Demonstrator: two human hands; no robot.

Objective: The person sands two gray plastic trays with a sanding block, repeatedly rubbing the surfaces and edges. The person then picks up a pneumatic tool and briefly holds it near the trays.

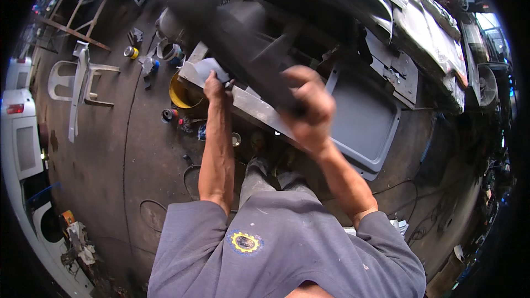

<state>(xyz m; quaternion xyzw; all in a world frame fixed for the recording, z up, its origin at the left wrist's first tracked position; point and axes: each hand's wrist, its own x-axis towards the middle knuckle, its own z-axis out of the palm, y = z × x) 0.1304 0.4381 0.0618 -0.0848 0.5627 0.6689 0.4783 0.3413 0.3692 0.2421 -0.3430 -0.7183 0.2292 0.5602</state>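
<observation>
My left hand (217, 87) is closed on a pale, slightly curled sheet (203, 70) at the left end of a light-coloured beam. Whether it is paper or another thin material, I cannot tell. My right hand (310, 109), smeared by motion, grips the near end of a long dark grey panel (243, 58). The panel slants up and away to the far left, its far end blurred. It hides part of the bench-like support under it. The light beam (256, 106) runs beneath both hands.
A grey rectangular panel (364, 118) with a raised rim lies to the right. A yellow bucket (178, 92), several cans and a small tin (236, 139) stand left. A white plastic chair (80, 80) lies farther left. Cables (152, 209) trail over the floor. A large pale vehicle body part (425, 33) fills the far right.
</observation>
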